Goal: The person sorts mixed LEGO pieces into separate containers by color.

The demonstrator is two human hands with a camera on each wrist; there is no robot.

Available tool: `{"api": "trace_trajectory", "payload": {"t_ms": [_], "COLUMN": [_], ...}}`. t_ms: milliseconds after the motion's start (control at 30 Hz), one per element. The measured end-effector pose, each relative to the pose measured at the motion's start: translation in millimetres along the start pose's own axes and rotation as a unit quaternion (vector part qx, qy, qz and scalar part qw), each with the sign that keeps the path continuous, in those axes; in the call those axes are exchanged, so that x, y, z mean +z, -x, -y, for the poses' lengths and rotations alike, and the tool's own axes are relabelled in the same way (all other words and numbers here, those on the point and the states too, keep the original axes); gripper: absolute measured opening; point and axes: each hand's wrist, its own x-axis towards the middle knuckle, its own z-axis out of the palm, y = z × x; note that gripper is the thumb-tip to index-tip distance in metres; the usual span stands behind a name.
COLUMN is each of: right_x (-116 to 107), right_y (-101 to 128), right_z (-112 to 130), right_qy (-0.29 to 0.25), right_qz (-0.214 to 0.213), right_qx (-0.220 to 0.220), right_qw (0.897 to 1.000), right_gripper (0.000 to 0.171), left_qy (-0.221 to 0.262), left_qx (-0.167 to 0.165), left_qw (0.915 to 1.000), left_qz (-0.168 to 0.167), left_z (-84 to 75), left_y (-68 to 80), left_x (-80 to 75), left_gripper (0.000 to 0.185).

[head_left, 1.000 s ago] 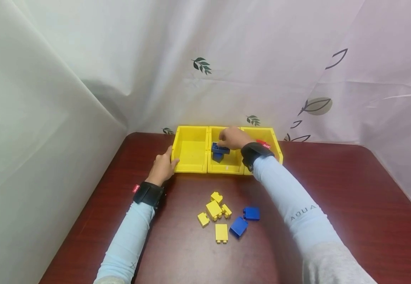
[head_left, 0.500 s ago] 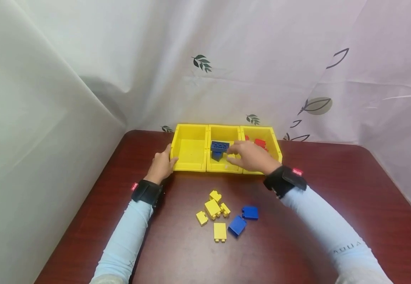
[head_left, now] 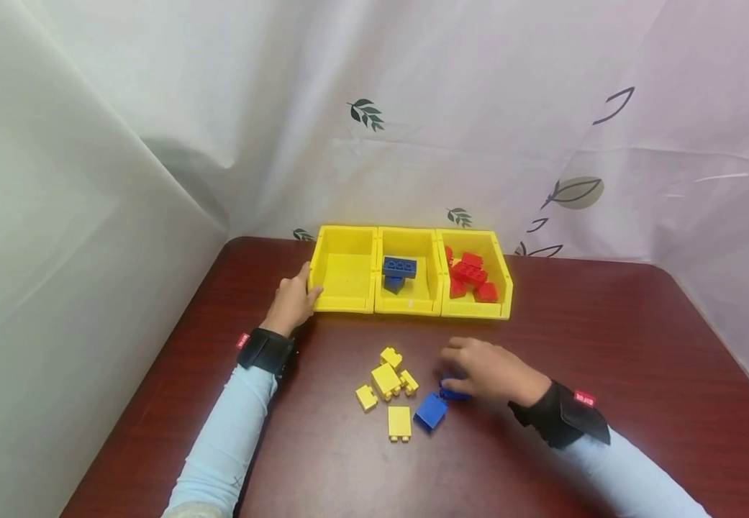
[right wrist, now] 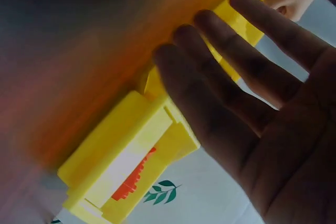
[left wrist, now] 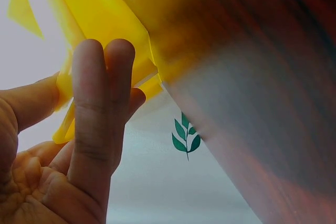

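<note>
My left hand point(head_left: 292, 305) holds the left side of a yellow storage bin point(head_left: 347, 277), thumb at its front corner and fingers along the outer wall. Close up in the left wrist view, the fingers and thumb lie on either side of the yellow plastic. My right hand point(head_left: 487, 368) hovers over a blue building block point(head_left: 453, 395) on the table and partly hides it. In the right wrist view its fingers point(right wrist: 210, 103) are extended with nothing between them. Another blue block point(head_left: 431, 411) lies just left of that hand, beside several yellow blocks point(head_left: 387, 380).
The middle bin point(head_left: 422, 304) contains blue blocks point(head_left: 400, 267), and the right bin point(head_left: 504, 288) contains several red blocks point(head_left: 469, 273). All three bins stand in a row at the back of the dark red table point(head_left: 575, 316), before a pale curtain point(head_left: 478, 108).
My right hand has let go of a dark blue block in the middle bin and come back toward me, down over the blue blocks on the table. The left hand stays at its bin.
</note>
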Motion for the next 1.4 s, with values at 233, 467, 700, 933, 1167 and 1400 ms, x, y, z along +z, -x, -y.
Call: {"api": "trace_trajectory", "payload": {"t_ms": [233, 467, 700, 933, 1167, 1400], "right_x": [12.3, 19.0, 18.4, 15.6, -12.1, -53.0], "right_y": [12.1, 10.3, 6.8, 3.8, -15.1, -67.8], "right_z": [3.2, 2.7, 4.9, 3.4, -0.3, 1.3], "right_qy": [0.011, 0.014, 0.022, 0.011, -0.021, -0.046], "right_qz": [0.034, 0.013, 0.010, 0.023, -0.026, -0.070], "right_qx": [0.027, 0.022, 0.014, 0.021, 0.005, 0.003], "right_qw": [0.999, 1.000, 1.000, 0.999, 0.999, 0.996], "right_gripper": [0.046, 0.045, 0.043, 0.043, 0.040, 0.045], "left_qy": [-0.005, -0.005, -0.001, 0.003, 0.003, -0.003], "left_qx": [0.002, -0.005, -0.008, -0.008, -0.012, -0.009], "left_qw": [1.0000, 1.0000, 0.9999, 1.0000, 0.9999, 0.9999], "left_qz": [0.001, 0.006, 0.007, 0.001, 0.005, 0.008], "left_z": [0.9, 0.4, -0.1, -1.0, -1.7, -0.8], "left_y": [-1.3, -1.4, -0.5, 0.4, 0.7, -0.2], "left_x": [1.1, 0.7, -0.1, -0.3, -0.7, -1.6], "left_gripper": [0.070, 0.072, 0.072, 0.073, 0.073, 0.071]}}
